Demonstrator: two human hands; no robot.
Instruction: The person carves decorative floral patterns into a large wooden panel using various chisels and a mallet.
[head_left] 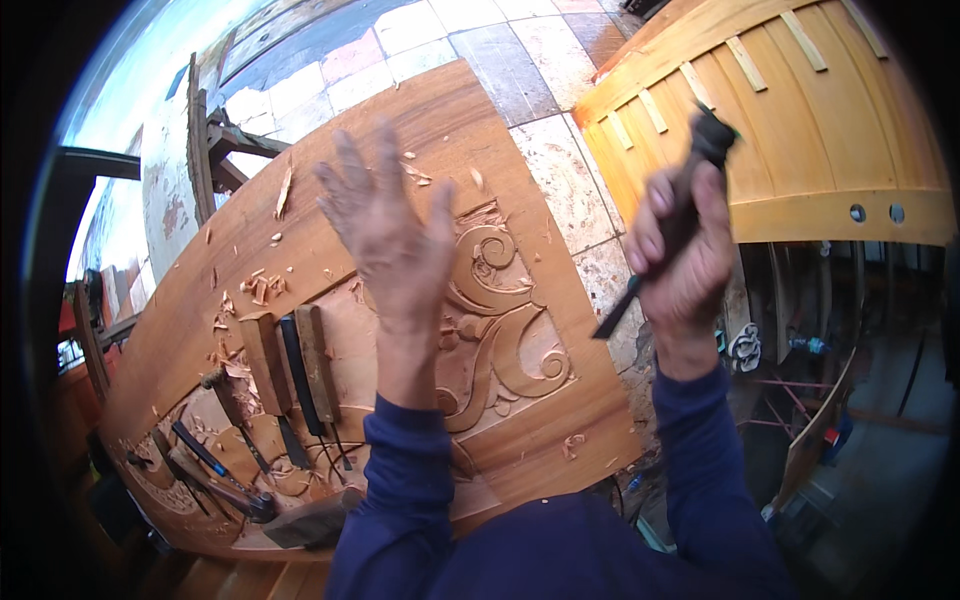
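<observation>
Head view: clutching a dark-handled chisel [681, 222] in the right grip [690, 250], pointing down just past the carved wood panel [600, 430], maybe to spare the scrolls [495, 255] from nicks. Spreading the left grip [388, 235] wide, empty, over the panel. Having more chisels [264, 362] lie at left, maybe for easy reach.

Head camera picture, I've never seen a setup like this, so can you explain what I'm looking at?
There's no machine here. A wide fisheye camera worn on a person's head looks down, so straight edges bend toward the rim. You see the person's bare left hand and right hand, reaching in from below. The right hand grips what looks like a chisel, its blade pointing down and to the left. The left hand is open with nothing in it, in front of a large wooden board. On that board are carved scrolls, loose shavings and several tools.
</observation>
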